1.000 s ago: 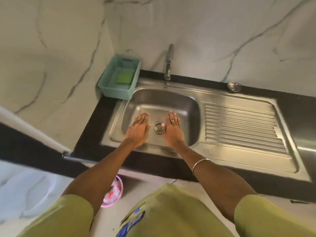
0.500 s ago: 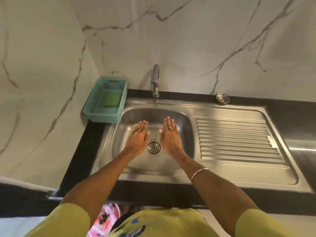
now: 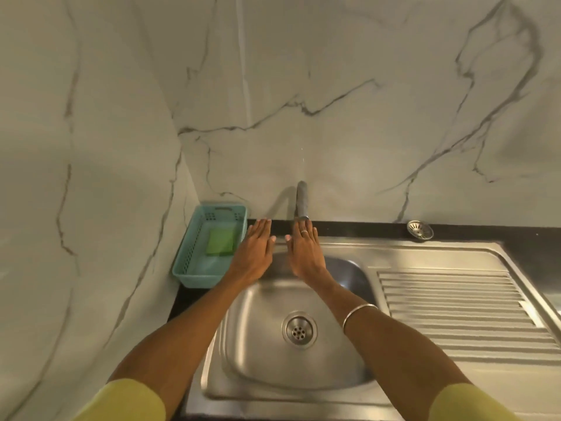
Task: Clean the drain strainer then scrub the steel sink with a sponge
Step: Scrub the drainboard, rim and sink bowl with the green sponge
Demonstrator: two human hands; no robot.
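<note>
Black surface (image 3: pixel 349 230) running across the middle of the frame, backed by pale marble-look wall (image 3: pixel 303 86) with grey veins, meeting a second wall at a corner in the left half. Set into it, one steel sink (image 3: pixel 273 375), basin at lower centre, ribbed draining board (image 3: pixel 455 305) at right. One drain opening (image 3: pixel 299 329) in the basin floor, uncovered, with small holes showing. One drain strainer (image 3: pixel 420 230) lying loose on the black strip at upper right of the sink, near the wall, well apart from both hands. One tap (image 3: pixel 302 203) at the back edge, centre frame. One teal basket (image 3: pixel 209 247) in the corner at left of the sink, holding one green sponge (image 3: pixel 221 241) flat on its floor.

Two hands stretched forward over the back rim of the basin, palms down, empty. Left hand (image 3: pixel 253 253) flat with fingers (image 3: pixel 261 227) together, just beside the basket. Right hand (image 3: pixel 305 253) likewise flat, ring on one finger, fingertips right at the foot of the tap; contact not clear. One bangle (image 3: pixel 358 312) on the right wrist. Yellow sleeves at both bottom corners.
</note>
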